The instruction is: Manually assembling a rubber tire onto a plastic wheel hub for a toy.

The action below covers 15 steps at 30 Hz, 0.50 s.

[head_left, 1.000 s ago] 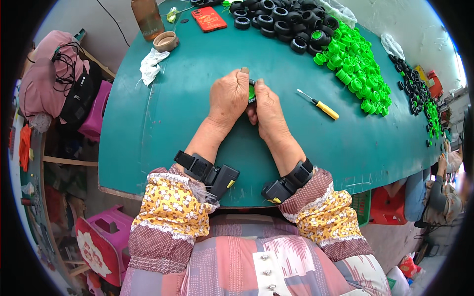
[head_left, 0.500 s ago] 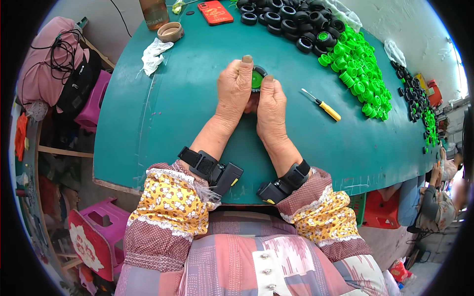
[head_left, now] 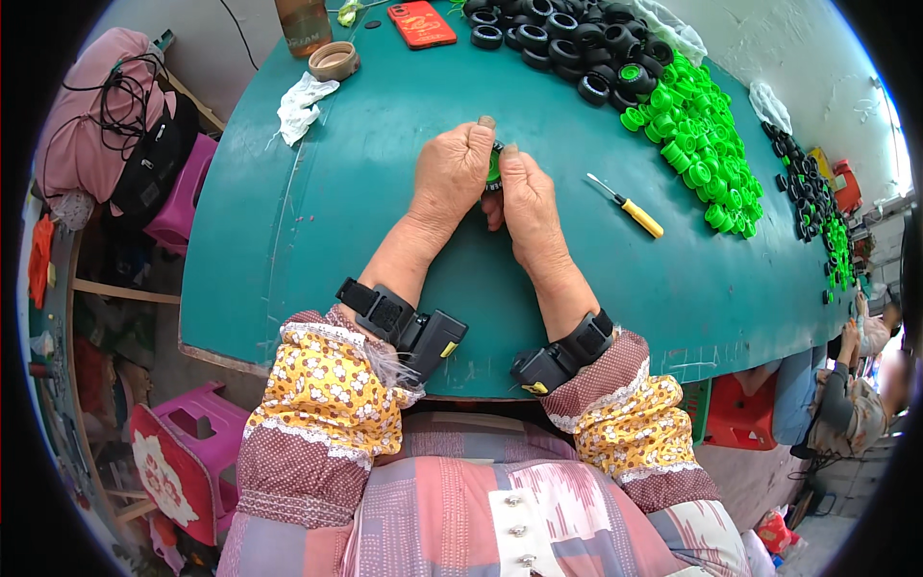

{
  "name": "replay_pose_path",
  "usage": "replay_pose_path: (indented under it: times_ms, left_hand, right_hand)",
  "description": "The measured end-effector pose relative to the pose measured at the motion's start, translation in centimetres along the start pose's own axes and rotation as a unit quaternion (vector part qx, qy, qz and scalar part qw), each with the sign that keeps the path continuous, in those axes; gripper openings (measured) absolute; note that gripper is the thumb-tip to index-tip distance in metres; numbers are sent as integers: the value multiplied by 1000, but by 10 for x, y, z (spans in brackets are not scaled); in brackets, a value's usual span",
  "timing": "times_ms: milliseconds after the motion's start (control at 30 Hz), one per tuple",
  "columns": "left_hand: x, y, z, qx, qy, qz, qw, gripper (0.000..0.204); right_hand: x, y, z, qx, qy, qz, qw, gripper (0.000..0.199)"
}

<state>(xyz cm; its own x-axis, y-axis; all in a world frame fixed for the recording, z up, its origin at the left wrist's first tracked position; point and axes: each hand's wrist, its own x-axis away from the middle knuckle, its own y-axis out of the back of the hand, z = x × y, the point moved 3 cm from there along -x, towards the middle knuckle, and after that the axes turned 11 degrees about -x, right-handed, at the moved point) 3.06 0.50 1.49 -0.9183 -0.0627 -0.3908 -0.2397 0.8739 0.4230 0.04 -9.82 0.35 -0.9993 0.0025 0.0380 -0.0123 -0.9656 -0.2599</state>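
Note:
Above the middle of the green table point(head_left: 385, 240), both hands grip one small toy wheel point(head_left: 494, 168), a black tyre around a bright green hub. My left hand point(head_left: 452, 171) closes on its left side, thumb up along the rim. From the other side my right hand point(head_left: 527, 200) holds it, the thumb pressing near the top edge. The fingers hide much of the wheel. To the right of my right hand lies a screwdriver point(head_left: 636, 213) with a yellow handle. Beyond it is a heap of green hubs point(head_left: 707, 154), beside a pile of black tyres point(head_left: 567, 48).
At the far left stand a brown bottle point(head_left: 304, 27) and a round lid point(head_left: 334, 62), near crumpled white tissue point(head_left: 306, 104). A red phone point(head_left: 421, 24) lies at the back. Purple stools point(head_left: 197, 433) flank the table's left; another person point(head_left: 846, 394) sits at the far right.
The wheel has turned, so its green face shows narrower. Both hands have shifted slightly down, and the right fingers underneath show more.

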Motion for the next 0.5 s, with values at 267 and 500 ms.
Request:
replay_pose_path:
  times_ms: [267,500]
  left_hand:
    - [2,-1,-3,25,27,20,999,36]
    - [1,-2,-6,48,17,18,999,36]
  right_hand:
    - [5,-3,0,-112,-30,-3,993,37]
    - [7,-4,4,-149,-37,-9,988,35]
